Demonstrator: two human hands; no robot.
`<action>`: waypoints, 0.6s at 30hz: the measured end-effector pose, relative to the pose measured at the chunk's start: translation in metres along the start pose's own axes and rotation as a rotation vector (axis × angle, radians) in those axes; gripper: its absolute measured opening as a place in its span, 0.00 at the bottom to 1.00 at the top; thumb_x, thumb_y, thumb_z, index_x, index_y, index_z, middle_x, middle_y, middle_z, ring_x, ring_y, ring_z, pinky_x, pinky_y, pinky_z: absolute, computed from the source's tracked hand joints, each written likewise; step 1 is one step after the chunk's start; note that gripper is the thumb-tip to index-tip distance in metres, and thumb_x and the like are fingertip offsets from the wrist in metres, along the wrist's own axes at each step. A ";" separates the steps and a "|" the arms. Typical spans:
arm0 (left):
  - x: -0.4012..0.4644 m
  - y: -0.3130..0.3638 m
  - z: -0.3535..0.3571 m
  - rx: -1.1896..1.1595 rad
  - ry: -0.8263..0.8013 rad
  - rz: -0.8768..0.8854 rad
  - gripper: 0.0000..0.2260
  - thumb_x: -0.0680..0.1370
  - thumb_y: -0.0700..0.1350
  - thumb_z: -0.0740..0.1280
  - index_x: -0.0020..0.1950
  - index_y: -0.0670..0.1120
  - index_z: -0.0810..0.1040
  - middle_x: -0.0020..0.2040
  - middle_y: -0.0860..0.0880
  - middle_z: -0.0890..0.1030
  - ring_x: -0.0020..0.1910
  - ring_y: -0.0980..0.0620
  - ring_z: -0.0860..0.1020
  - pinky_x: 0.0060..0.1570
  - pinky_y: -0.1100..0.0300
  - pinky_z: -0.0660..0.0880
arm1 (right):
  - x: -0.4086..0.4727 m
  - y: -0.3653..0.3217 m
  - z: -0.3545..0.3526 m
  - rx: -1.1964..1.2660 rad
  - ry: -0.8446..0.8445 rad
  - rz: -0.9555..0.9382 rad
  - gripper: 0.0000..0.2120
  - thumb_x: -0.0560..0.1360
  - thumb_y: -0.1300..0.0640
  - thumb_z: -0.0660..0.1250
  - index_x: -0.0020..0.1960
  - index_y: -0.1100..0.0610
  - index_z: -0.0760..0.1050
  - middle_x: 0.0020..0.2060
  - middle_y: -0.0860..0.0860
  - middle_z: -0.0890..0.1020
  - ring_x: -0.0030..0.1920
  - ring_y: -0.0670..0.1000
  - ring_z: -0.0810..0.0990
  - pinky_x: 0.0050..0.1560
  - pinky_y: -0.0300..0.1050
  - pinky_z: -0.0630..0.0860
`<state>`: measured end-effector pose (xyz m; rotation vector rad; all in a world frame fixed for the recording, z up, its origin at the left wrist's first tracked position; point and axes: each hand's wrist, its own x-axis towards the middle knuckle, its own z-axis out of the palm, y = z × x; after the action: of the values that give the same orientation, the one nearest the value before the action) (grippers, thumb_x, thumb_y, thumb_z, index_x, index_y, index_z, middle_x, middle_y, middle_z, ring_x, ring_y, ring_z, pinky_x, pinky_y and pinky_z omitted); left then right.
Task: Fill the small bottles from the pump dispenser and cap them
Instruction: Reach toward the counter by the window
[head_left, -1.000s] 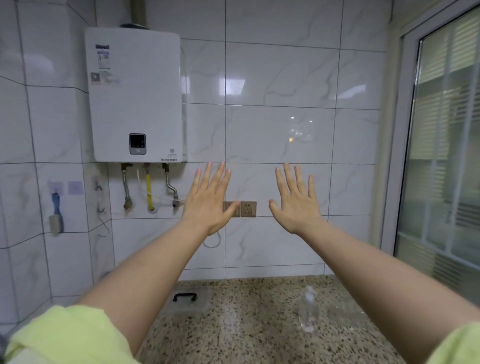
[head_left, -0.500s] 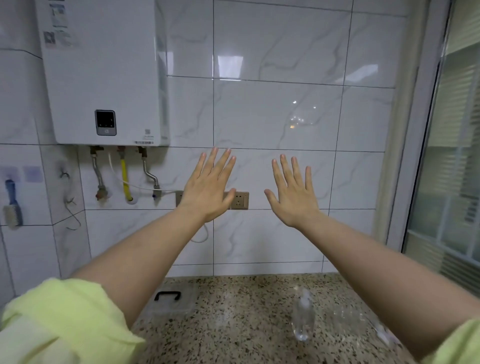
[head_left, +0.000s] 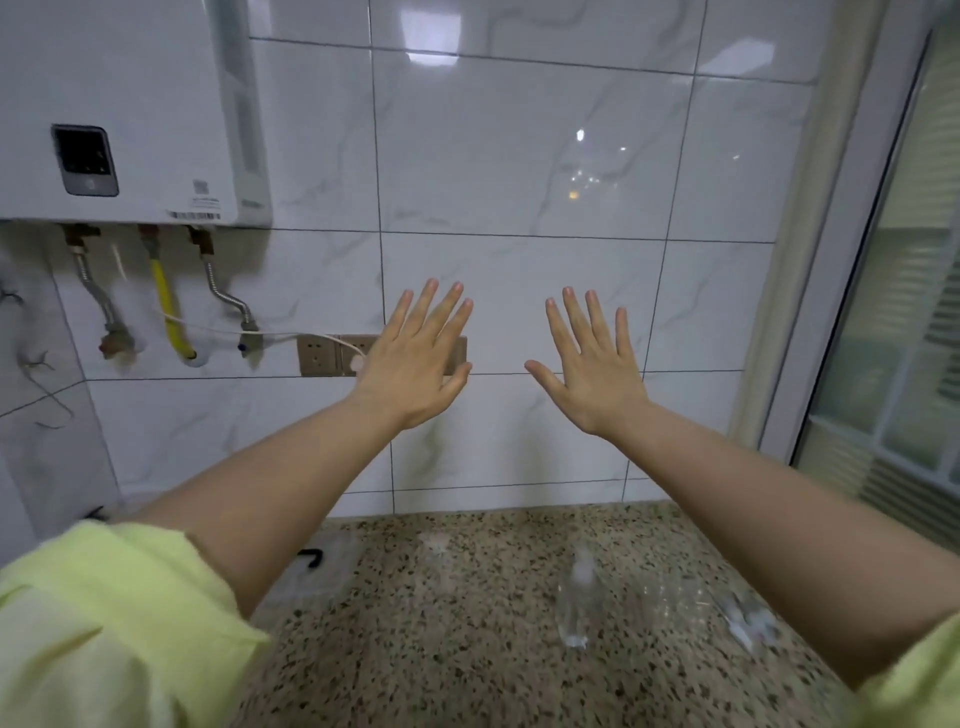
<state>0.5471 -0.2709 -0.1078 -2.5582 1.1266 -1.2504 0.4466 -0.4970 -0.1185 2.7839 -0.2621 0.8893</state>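
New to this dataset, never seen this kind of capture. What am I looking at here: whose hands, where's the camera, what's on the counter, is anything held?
There is no robot. A person wears one wide-angle camera on the head, looking forward and down, so the arms reach out from the bottom of the picture. The left hand and right hand are raised in front of the tiled wall, fingers straight and spread, holding nothing. Below them is a speckled stone counter. A small clear bottle stands on it, with more clear items to its right, too blurred to identify. At the left edge of the counter sits a clear box with a black handle. A white water heater hangs on the wall at upper left.
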 end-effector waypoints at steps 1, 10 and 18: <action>0.004 0.002 0.010 0.000 -0.009 0.011 0.34 0.79 0.61 0.42 0.82 0.45 0.46 0.82 0.46 0.44 0.80 0.44 0.41 0.78 0.45 0.41 | 0.001 0.004 0.006 -0.012 -0.011 0.008 0.40 0.78 0.30 0.32 0.82 0.51 0.32 0.81 0.51 0.33 0.80 0.55 0.30 0.78 0.61 0.30; 0.025 0.009 0.093 -0.129 -0.018 0.074 0.35 0.80 0.64 0.41 0.82 0.46 0.46 0.82 0.46 0.45 0.80 0.44 0.41 0.78 0.44 0.44 | 0.019 0.014 0.060 -0.031 -0.090 0.107 0.40 0.79 0.31 0.40 0.82 0.52 0.33 0.82 0.51 0.35 0.81 0.57 0.31 0.78 0.60 0.30; 0.037 0.002 0.162 -0.228 -0.066 0.134 0.36 0.79 0.65 0.40 0.82 0.45 0.47 0.82 0.46 0.45 0.80 0.44 0.42 0.78 0.45 0.45 | 0.035 0.011 0.105 -0.065 -0.153 0.134 0.39 0.79 0.31 0.39 0.83 0.51 0.35 0.82 0.50 0.36 0.81 0.57 0.33 0.79 0.61 0.31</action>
<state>0.6757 -0.3347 -0.1921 -2.6043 1.4765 -1.0552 0.5297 -0.5373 -0.1799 2.8031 -0.4987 0.6825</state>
